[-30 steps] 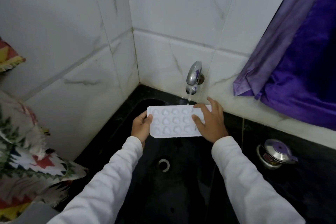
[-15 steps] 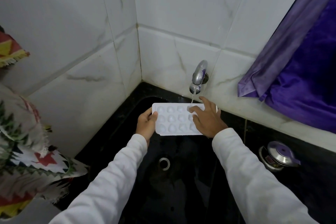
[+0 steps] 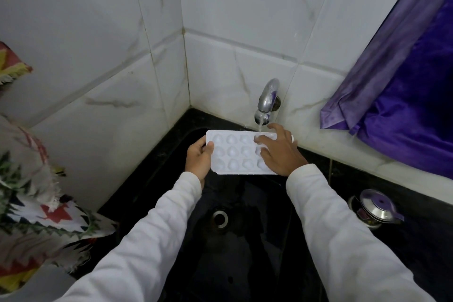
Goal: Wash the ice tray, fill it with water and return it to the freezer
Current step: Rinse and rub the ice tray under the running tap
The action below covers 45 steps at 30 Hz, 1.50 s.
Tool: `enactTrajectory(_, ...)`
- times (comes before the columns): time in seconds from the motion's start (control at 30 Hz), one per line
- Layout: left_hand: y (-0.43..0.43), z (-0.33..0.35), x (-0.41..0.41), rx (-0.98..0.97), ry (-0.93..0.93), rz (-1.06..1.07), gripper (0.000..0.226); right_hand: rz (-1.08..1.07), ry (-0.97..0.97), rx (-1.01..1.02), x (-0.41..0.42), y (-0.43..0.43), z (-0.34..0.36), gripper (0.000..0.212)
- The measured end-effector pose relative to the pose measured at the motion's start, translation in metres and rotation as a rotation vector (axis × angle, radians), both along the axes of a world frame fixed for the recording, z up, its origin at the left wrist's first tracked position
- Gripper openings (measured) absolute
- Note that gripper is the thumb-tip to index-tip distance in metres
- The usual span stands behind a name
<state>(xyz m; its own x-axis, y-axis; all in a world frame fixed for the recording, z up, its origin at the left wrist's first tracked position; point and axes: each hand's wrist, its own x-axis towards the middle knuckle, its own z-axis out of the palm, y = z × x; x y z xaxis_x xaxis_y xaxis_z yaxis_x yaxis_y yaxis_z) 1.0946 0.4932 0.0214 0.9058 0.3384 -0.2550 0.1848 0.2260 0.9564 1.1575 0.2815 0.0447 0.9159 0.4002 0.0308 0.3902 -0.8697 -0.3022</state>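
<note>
Since a moment ago, my right hand [image 3: 280,153] slides left across the ice tray [image 3: 235,153], fingers spread flat under the tap [image 3: 267,100] stream; my left hand [image 3: 199,158] grip clasps the tray's left edge.

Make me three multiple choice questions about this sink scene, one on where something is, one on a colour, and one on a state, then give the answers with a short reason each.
1. Where is the ice tray?
A. Flat on the counter
B. Held over the sink under the tap
C. Lying on the drain

2. What colour is the sink?
A. White
B. Steel grey
C. Black

3. What is the tap doing?
A. Running
B. Shut off
C. Wrapped in cloth

Answers:
1 B, since the left hand grips the tray's end and the right hand lies on it just below the spout.
2 C, since the basin around the drain is black.
3 A, since a stream of water falls from the spout onto the tray.
</note>
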Motion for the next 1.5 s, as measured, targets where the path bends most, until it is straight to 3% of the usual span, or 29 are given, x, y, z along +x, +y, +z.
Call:
enactTrajectory(0.23,-0.002,-0.002,0.005,-0.007,0.01,0.024,0.03,-0.003,-0.028,-0.034,0.005,-0.003,-0.003,0.033)
enactTrajectory(0.5,0.003,-0.002,0.014,-0.001,0.055,0.078,0.03,-0.03,-0.079,0.26,0.003,-0.008,-0.008,0.023)
enactTrajectory(0.83,0.003,-0.001,0.022,0.014,0.081,0.113,0.029,0.059,-0.134,0.105,-0.01,-0.007,-0.027,0.031)
enactTrajectory(1.0,0.003,-0.003,0.02,-0.002,0.094,0.112,0.028,0.053,-0.099,0.097,-0.008,-0.01,-0.025,0.045)
enactTrajectory(1.5,0.001,-0.001,0.022,0.018,0.072,0.144,0.03,0.024,-0.113,0.104,-0.011,-0.004,-0.026,0.052)
